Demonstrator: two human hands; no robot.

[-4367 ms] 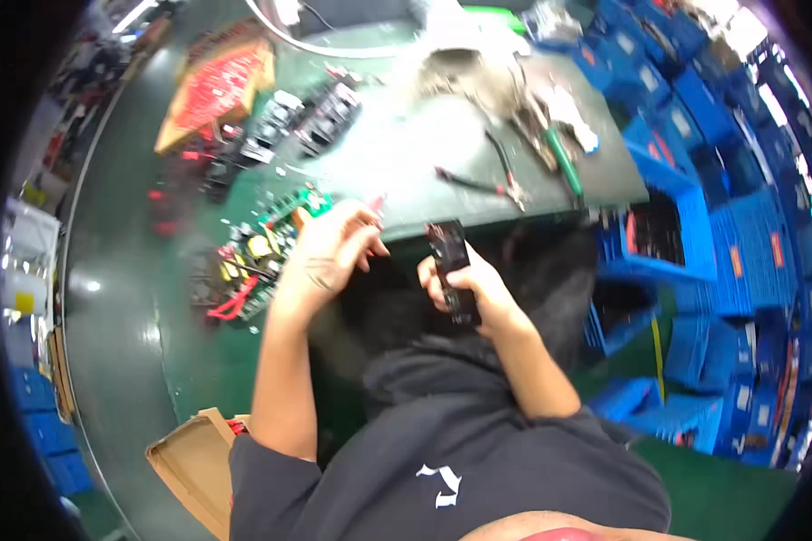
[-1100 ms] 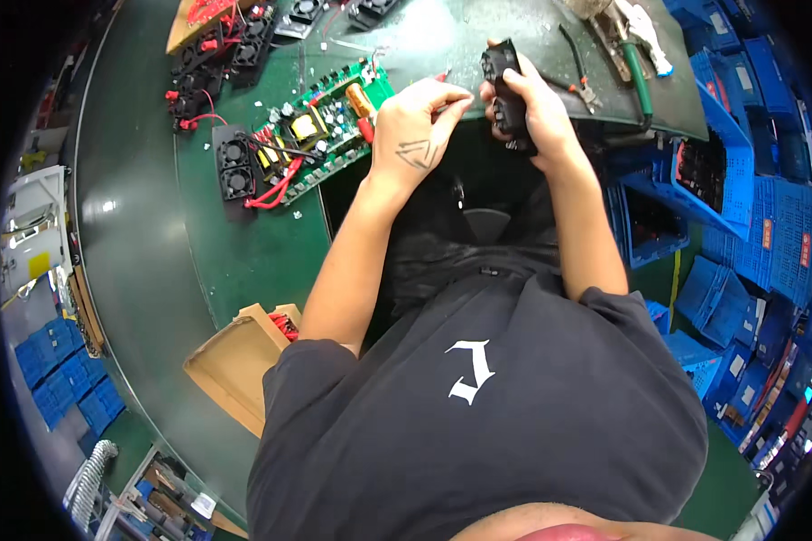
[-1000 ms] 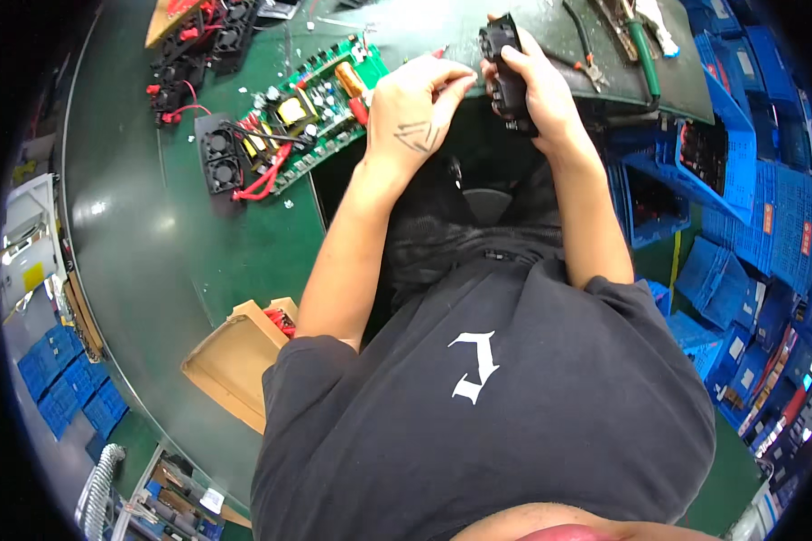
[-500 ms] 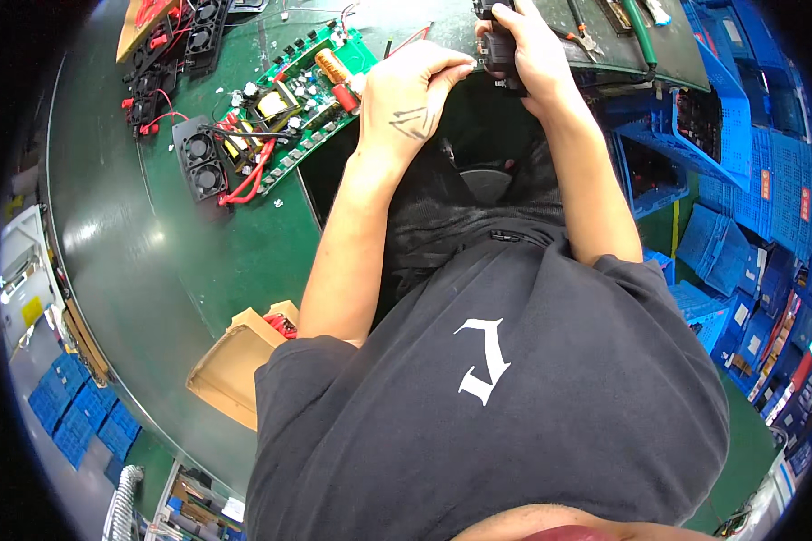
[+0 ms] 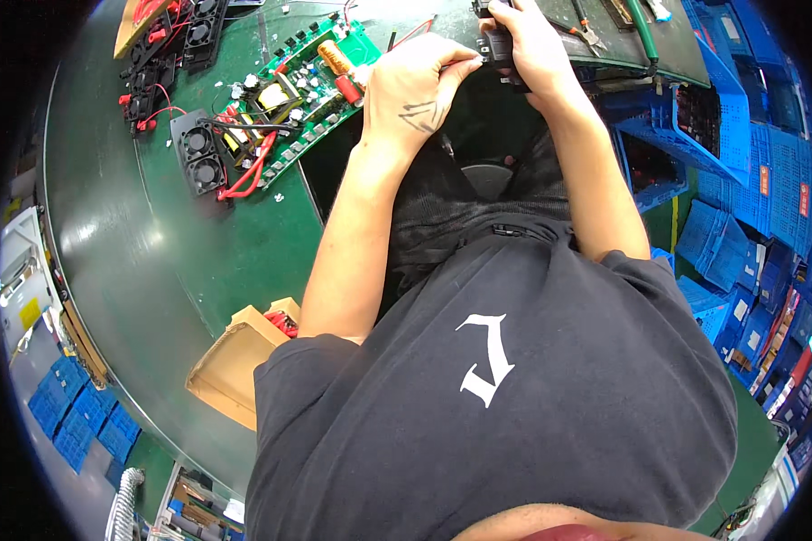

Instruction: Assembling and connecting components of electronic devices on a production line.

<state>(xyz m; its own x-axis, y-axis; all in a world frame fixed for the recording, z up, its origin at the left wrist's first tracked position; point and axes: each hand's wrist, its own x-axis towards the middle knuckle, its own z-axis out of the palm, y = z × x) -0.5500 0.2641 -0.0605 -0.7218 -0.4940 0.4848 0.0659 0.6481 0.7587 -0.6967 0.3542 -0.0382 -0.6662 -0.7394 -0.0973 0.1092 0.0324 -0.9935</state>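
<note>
At the table's near edge, my right hand is wrapped round a black plastic part, held at the top of the view; its exact kind does not show. My left hand is closed in a pinch, thumb and forefinger against the left side of that part. Whatever sits between those fingertips is too small to make out. Left of my left hand lies a green circuit board with coils and capacitors, joined by red and black wires to a black twin-fan panel.
More black fan panels with red wires lie at the far left. An open cardboard box holding red pieces stands by my left elbow. Pliers and a green-handled tool lie at the far right. Blue crates fill the right side.
My left hand has shifted slightly to the right and away from me, its pinch still at the black part. The right hand keeps its hold with hardly any movement.
</note>
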